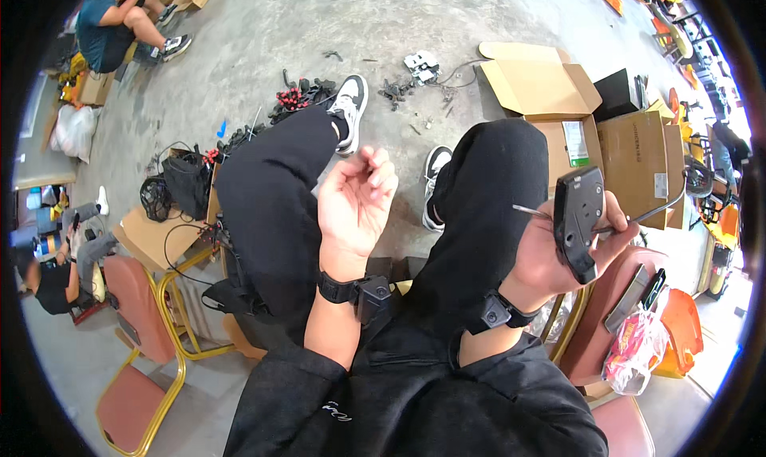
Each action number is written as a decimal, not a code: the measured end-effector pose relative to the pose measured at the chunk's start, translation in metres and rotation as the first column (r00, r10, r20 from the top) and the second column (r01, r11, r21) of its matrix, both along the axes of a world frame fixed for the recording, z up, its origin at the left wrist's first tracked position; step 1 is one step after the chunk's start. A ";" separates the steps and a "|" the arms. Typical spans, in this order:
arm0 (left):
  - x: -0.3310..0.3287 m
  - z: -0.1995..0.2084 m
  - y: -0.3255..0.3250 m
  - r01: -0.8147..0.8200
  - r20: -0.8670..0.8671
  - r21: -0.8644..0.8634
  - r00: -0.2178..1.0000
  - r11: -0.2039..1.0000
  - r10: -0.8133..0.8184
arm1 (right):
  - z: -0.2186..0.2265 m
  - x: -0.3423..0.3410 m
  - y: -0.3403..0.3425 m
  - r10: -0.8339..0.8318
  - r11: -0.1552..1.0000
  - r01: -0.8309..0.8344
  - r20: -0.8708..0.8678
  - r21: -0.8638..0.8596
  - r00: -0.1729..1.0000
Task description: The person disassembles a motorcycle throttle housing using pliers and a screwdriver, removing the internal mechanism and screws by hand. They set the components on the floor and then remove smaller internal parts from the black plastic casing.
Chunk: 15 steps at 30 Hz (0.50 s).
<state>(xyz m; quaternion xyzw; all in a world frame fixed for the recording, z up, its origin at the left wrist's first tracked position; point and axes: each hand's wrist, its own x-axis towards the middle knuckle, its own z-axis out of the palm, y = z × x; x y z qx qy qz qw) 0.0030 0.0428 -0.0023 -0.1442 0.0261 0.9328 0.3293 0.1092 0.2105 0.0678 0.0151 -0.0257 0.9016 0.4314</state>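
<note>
The right grip [549, 255] clasps an oblong black plastic part [578, 221] and grey metal rod [656, 211], likely for steadiness; the left grip [355, 200] is half-open, empty.

A head-worn fisheye looks down, close above the legs [495, 185], toward the floor [263, 34]

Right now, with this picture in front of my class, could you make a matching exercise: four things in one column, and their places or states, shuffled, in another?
Things
1. left hand
2. black part
3. open cardboard box
4. white plastic bag

Places and states
A. ahead and to the right, flaps spread
B. in the right hand
C. at the picture's far left
D. palm up, fingers loosely curled

Right pairs: 1-D, 2-B, 3-A, 4-C
</note>
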 end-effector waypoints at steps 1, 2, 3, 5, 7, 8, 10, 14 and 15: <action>-0.002 -0.006 0.004 0.036 -0.022 -0.030 0.999 0.999 -0.036 | -0.003 0.003 0.006 0.041 0.998 -0.041 -0.001 0.052 0.999; -0.004 -0.011 0.009 0.071 -0.044 -0.060 0.996 0.996 -0.074 | -0.005 0.006 0.010 0.082 0.991 -0.082 0.000 0.104 0.997; -0.007 -0.014 0.015 0.091 0.017 -0.156 0.996 0.984 -0.090 | -0.004 0.006 0.011 0.063 0.998 -0.062 -0.029 0.023 0.998; -0.017 -0.034 0.023 0.163 -0.042 -0.043 0.985 0.986 -0.165 | -0.005 0.007 0.017 0.045 0.999 -0.045 -0.036 0.002 0.998; -0.025 -0.048 0.026 0.206 -0.080 -0.029 0.975 0.978 -0.208 | -0.012 0.006 0.019 -0.012 1.000 0.013 0.041 -0.012 0.999; -0.032 -0.056 0.027 0.210 -0.075 -0.040 0.974 0.977 -0.212 | -0.014 0.003 0.020 -0.016 1.000 0.017 0.044 -0.025 0.999; -0.047 -0.074 0.033 0.240 -0.077 0.132 0.970 0.962 -0.232 | -0.007 -0.001 0.028 -0.096 0.984 0.083 -0.074 -0.156 0.993; -0.083 -0.123 0.059 0.275 -0.117 -0.056 0.953 0.960 -0.280 | -0.016 0.015 0.068 0.013 0.995 -0.018 0.049 0.103 0.999; -0.097 -0.137 0.057 0.290 -0.050 -0.011 0.956 0.957 -0.290 | -0.022 0.026 0.081 -0.064 0.993 0.047 0.158 0.109 0.985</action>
